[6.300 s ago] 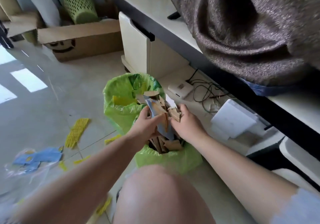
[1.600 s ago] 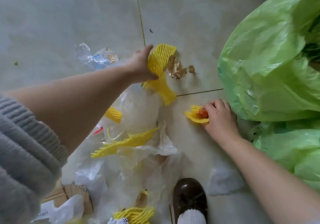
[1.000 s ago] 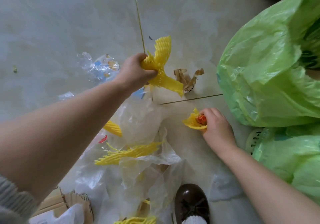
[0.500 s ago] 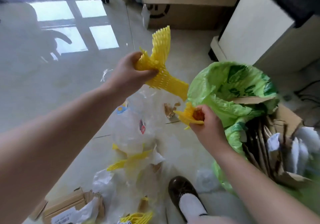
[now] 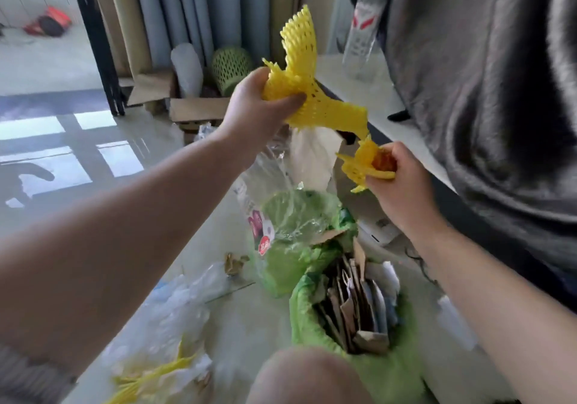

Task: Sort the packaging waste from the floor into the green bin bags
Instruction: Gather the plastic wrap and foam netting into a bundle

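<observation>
Two hands [image 5: 256, 107] [image 5: 402, 182], crumpled yellow foam netting [image 5: 307, 91]

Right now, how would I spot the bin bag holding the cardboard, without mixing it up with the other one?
Start at the white desk edge on the right and look down to the floor, where two green bags sit together. The cardboard bag is nearest the person's knee, stuffed with upright brown scraps. The bag behind it shows mostly clear plastic film.

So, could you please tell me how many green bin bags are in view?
2. The nearer bag sits by the knee, packed with cardboard. The farther bag stands just beyond it, below the raised hands, with clear plastic hanging over it. Others may be out of view.
</observation>
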{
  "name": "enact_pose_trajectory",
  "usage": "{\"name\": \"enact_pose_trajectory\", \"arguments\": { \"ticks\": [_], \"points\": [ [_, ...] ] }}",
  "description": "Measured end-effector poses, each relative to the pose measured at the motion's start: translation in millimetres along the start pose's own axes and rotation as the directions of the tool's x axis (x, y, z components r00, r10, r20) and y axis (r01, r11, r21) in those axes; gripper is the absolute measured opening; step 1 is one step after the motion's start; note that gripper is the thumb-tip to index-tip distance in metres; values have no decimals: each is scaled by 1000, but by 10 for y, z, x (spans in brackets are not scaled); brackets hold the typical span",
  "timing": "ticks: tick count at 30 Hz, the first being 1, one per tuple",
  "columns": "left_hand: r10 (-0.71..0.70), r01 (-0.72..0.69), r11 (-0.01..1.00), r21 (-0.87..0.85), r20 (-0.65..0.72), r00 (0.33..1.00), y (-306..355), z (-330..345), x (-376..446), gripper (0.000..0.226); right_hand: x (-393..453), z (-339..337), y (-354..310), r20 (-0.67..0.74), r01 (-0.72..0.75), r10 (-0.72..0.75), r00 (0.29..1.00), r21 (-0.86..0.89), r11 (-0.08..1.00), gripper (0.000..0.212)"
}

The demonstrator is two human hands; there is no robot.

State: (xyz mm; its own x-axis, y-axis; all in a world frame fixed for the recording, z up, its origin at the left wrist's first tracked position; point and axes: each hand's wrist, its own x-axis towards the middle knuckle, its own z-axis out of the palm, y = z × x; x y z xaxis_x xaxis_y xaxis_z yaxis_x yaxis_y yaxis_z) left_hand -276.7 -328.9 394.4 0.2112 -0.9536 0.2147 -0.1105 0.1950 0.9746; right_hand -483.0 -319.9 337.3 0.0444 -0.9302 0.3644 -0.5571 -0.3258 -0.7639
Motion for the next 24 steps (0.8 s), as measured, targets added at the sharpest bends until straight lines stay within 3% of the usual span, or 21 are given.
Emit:
{"name": "enact_pose_trajectory", "arguments": {
  "ticks": [5,10,15,19,24],
  "points": [
    [38,-38,999,-17,40,998,287,478,159,23,159,-302,126,-55,-31,30,998,-16,999,14],
    [55,-57,996,69,27,998,165,677,234,20,231,-392,303,-59,-27,28,998,16,1000,15],
    [-29,29,956,292,-5,1000,-495,631,204,17,187,-153,637,102,-104,106,989,-26,994,18],
    [-182,178,884,433,-34,983,-1040,587,190,49,330,135,943,174,-138,150,973,-77,987,18],
    [-327,261,811,524,35,944,-1668,606,197,43,687,593,1309,360,-85,159,919,-213,973,31]
  ]
}}
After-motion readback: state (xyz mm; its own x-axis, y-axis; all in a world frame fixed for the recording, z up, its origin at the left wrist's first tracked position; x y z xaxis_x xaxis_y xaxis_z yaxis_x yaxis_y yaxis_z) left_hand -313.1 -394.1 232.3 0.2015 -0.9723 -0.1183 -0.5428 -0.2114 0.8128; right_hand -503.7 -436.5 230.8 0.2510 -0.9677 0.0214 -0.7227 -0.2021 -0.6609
